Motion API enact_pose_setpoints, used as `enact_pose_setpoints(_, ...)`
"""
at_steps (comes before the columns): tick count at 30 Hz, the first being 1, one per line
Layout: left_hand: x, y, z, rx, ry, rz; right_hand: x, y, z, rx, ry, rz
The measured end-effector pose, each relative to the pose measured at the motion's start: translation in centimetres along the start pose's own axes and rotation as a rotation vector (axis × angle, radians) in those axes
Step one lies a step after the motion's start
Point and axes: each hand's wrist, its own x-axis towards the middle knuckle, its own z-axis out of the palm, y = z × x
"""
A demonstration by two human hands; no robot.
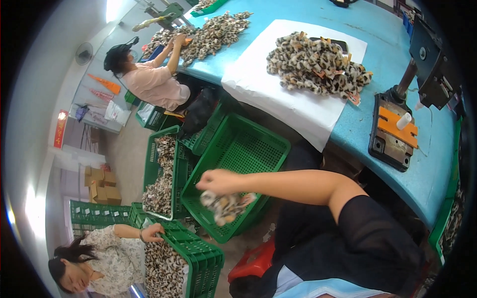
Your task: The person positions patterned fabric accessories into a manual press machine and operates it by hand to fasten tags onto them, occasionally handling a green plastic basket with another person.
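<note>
My right hand (220, 182) reaches leftward across my body, its fingers closed. From it hangs a small bunch of spotted plush pieces (224, 207) in brown, black and white, blurred by motion, with what looks like a tag at one side. Hand and bunch are over the near left side of a green plastic crate (278, 139) with a perforated bottom. On the blue table, a heap of similar spotted plush pieces (318, 64) with orange-and-white tags lies on a sheet of white paper (248, 74). My left hand is out of view.
A bench press (392, 129) with an orange plate stands at the right table edge. Other green crates (191, 248) hold plush pieces. One person (149, 84) works at the table's far left; another (107, 248) grips a crate lower left. A red stool (253, 263) is beside me.
</note>
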Motion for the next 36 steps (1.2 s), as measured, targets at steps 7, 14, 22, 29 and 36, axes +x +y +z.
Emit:
enact_pose_setpoints(7,-4.7,21.7,6.1,0.199,0.602,0.066,-10.4,2.7,-5.2,0.913,0.475,0.183)
enact_pose_setpoints(14,6.2,30.6,29.9,-0.799,-0.462,-0.286,-26.1,-0.4,-9.2,0.568,0.995,-0.153)
enact_pose_setpoints(22,7.1,41.3,35.7,-1.477,-0.786,-0.65,-43.0,-2.1,-11.2,0.914,1.094,-0.327)
enact_pose_setpoints(29,8.5,45.3,35.9,-1.192,-0.929,-0.169,-47.4,-3.3,-11.0,0.555,1.191,-0.251)
enact_pose_setpoints(36,9.6,47.3,38.0,-1.49,-1.018,-0.529,-49.1,-2.3,-11.3,0.198,1.217,-0.304)
